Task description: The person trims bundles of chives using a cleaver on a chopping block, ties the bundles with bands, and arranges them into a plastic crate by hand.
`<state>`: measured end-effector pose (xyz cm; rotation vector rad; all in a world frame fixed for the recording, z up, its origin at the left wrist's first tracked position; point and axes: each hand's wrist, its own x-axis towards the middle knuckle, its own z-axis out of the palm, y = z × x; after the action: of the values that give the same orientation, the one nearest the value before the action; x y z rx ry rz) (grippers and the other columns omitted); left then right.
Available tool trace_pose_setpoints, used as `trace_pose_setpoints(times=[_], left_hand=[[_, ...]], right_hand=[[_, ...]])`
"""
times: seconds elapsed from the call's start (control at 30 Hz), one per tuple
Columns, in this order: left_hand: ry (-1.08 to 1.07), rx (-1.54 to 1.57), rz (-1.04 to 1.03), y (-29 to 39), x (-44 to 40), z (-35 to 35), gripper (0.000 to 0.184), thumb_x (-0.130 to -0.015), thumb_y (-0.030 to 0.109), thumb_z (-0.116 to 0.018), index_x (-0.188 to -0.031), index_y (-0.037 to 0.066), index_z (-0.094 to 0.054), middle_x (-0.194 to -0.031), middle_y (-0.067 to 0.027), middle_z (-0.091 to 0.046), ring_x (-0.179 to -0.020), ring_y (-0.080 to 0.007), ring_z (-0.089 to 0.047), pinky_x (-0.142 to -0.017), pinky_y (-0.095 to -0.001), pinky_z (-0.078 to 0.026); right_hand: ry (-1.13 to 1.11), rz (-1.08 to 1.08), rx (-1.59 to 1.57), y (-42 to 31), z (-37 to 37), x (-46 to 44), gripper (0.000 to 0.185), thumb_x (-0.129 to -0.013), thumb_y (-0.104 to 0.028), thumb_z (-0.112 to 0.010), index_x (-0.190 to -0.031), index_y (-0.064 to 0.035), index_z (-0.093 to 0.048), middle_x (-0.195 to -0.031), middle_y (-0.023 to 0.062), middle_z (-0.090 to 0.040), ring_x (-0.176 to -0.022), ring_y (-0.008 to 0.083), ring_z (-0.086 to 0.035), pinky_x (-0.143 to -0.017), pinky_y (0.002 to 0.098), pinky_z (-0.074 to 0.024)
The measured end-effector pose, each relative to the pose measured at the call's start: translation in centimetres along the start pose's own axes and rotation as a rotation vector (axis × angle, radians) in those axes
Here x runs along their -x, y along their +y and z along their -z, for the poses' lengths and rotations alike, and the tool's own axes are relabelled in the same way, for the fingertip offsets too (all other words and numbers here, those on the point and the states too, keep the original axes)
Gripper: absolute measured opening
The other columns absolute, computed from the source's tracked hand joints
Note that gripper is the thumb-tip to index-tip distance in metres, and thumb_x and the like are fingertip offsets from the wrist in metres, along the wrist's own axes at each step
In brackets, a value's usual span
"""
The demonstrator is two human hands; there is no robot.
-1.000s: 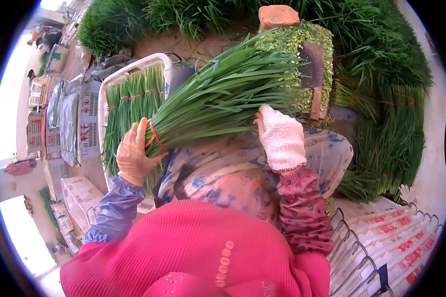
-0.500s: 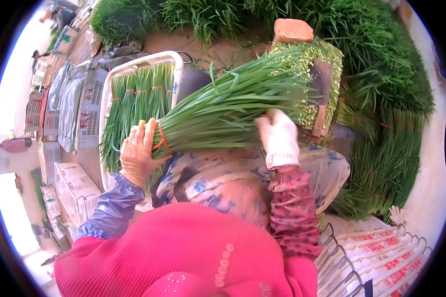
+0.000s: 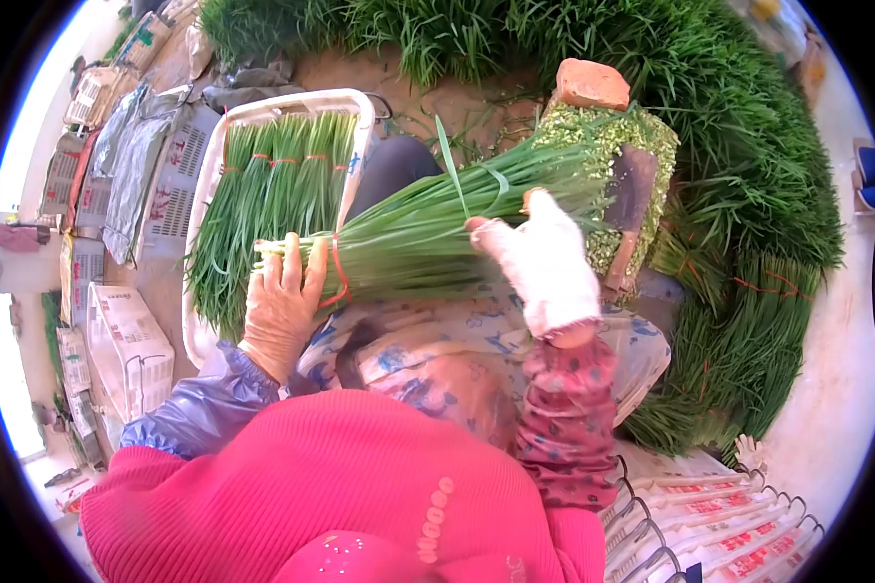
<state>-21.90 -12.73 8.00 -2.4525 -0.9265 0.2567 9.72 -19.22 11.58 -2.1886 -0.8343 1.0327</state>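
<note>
A large bundle of green chives lies across my lap, bound near its pale left end by a red band. My bare left hand is wrapped over that end beside the band. My right hand, in a white glove with bare fingertips, rests on the leaves further right, thumb and finger apart. One loose leaf sticks up by its thumb tip. The bundle's leaf tips reach a block covered with chopped green bits, where a cleaver lies flat.
A white basket of banded chive bundles stands at the left. A brick sits at the block's far edge. Heaps of chives fill the back and right. Grey crates stand far left; white printed bags lie lower right.
My right hand has shifted left and up over the leaves, its fingers spreading. My left hand's fingers have straightened over the bundle's end. One leaf now stands up more steeply.
</note>
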Motion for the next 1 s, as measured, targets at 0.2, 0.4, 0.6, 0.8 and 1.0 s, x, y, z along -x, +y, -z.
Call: trace_pose_setpoints(times=[0.2,0.4,0.6,0.8,1.0], left_hand=[[0.080,-0.056,-0.046,0.2,0.4,0.0,0.071,-0.085,0.024,-0.061,-0.149,0.008,-0.036,-0.144,-0.0242,-0.043,-0.112,-0.0356,-0.053,-0.084,-0.0412,-0.048],[0.117,-0.033,-0.066,0.4,0.7,-0.6,0.062,-0.088,0.014,-0.055,-0.148,0.008,-0.038,-0.143,-0.0252,-0.044,-0.105,-0.0358,-0.056,-0.081,-0.0420,-0.050],[0.111,0.042,-0.055,-0.7,2.3,-2.5,0.064,-0.087,0.011,-0.057,-0.147,0.005,-0.036,-0.145,-0.0248,-0.041,-0.112,-0.0370,-0.053,-0.084,-0.0430,-0.049],[0.082,0.049,-0.182,-0.8,3.6,-1.0,0.064,-0.086,0.011,-0.057,-0.146,0.003,-0.035,-0.148,-0.0283,-0.037,-0.115,-0.0401,-0.052,-0.082,-0.0424,-0.050],[-0.461,0.548,-0.414,-6.5,0.8,6.4,0.076,-0.072,0.027,-0.081,-0.140,0.010,-0.051,-0.142,-0.0249,-0.048,-0.114,-0.0339,-0.061,-0.096,-0.0411,-0.050]], right_hand=[[-0.066,-0.008,-0.027,-1.1,-2.0,0.4,0.050,-0.083,-0.035,-0.073,-0.122,-0.0065,-0.060,-0.096,0.0216,-0.070,-0.095,0.0359,-0.068,-0.081,0.0433,-0.0520],[0.231,0.239,0.233,2.0,-5.1,0.4,0.019,-0.091,-0.025,-0.065,-0.100,-0.0093,-0.061,-0.084,0.0203,-0.069,-0.082,0.0405,-0.067,-0.071,0.0510,-0.0514],[0.464,-0.231,-0.735,10.7,-1.0,-3.2,0.041,-0.092,-0.005,-0.059,-0.131,0.0078,-0.054,-0.089,0.0117,-0.069,-0.067,0.0155,-0.065,-0.055,0.0246,-0.0515],[0.138,-0.245,-0.598,10.9,3.4,-1.5,0.054,-0.091,-0.020,-0.064,-0.136,0.0048,-0.047,-0.119,0.0183,-0.064,-0.106,0.0302,-0.064,-0.087,0.0404,-0.0548],[0.178,-0.036,-1.119,10.7,-2.5,-4.6,0.046,-0.089,-0.008,-0.068,-0.130,0.0012,-0.050,-0.120,0.0079,-0.060,-0.103,0.0156,-0.058,-0.092,0.0310,-0.0460]])
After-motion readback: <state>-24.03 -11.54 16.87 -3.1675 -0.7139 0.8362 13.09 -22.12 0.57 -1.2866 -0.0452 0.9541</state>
